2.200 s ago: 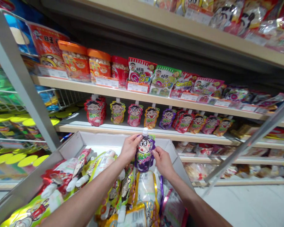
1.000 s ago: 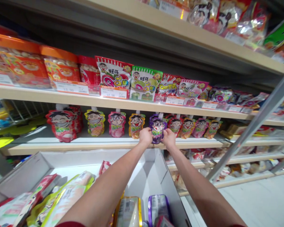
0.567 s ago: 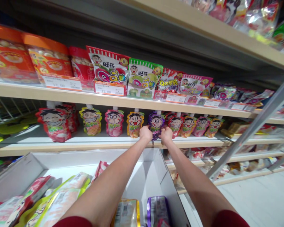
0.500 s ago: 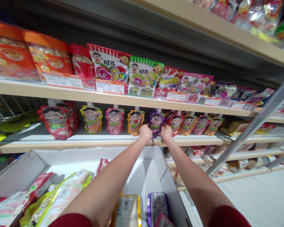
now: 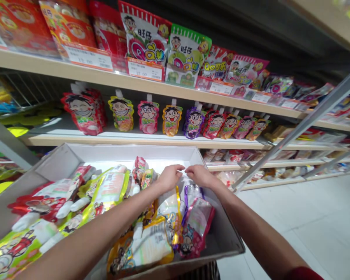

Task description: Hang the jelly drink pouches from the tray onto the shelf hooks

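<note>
Above the white carton (image 5: 137,151) both hands are close together, fingertips almost meeting. My left hand (image 5: 169,178) is open, thumb and forefinger apart with nothing between them. Opposite it, my right hand (image 5: 200,175) is also open and loosely bent, holding nothing visible. Just below them lie a purple-edged spout pouch (image 5: 194,191) and a yellow-edged spout pouch (image 5: 169,204). A pink spout pouch (image 5: 197,225) rests nearer me. On the shelf behind, a purple spout pouch (image 5: 194,123) stands upright in the row.
More upright pouches flank it, including an orange one (image 5: 171,120) and a red one (image 5: 214,124). Yellow-green pouches (image 5: 111,190) fill the carton's left side. Candy bags (image 5: 186,54) stand on the shelf above. A slanted grey post (image 5: 297,128) rises at right.
Both hands have left the purple pouch on the shelf and come back down over the carton. The view has tilted downward, showing more of the carton's contents.
</note>
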